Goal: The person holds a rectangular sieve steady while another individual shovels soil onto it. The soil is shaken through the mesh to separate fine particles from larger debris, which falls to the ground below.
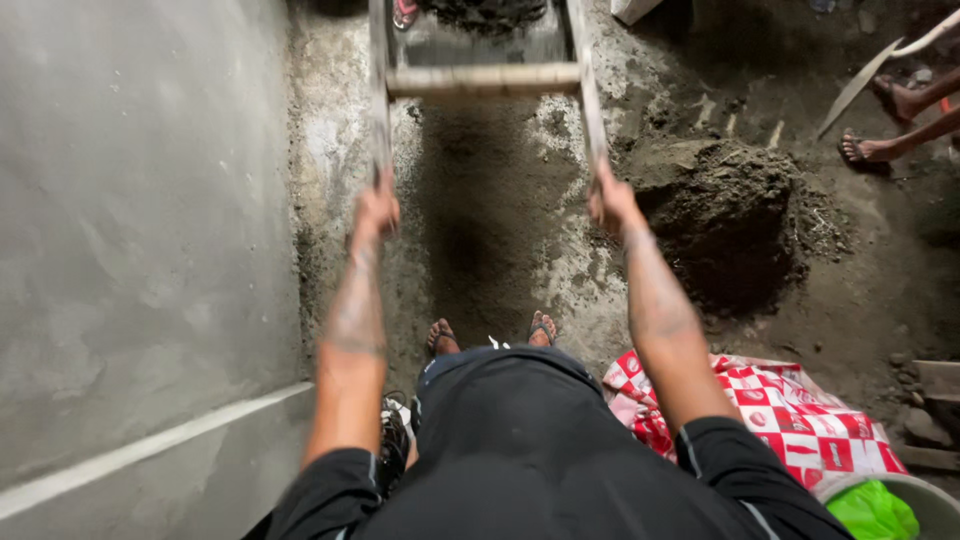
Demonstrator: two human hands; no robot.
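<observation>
Where the view begins at the left, I log a grey plastered wall (140, 250) with a pale ledge along its foot. Next, my left hand (377, 208), closed round the left rail of a wooden sieve frame (484, 80); the frame is tilted away from me, held up over the ground, its crossbar pale, dark soil lying at its far end. Below it, a strip of sifted dark soil (490, 230) on the floor, running toward my sandalled feet (490, 333). My right hand (612, 200), closed round the frame's right rail. Right of that, a soil heap (735, 215); a red-and-white printed sack (790, 410); a bucket (925, 495) with green contents; another person's bare feet (880, 125) at far right.
</observation>
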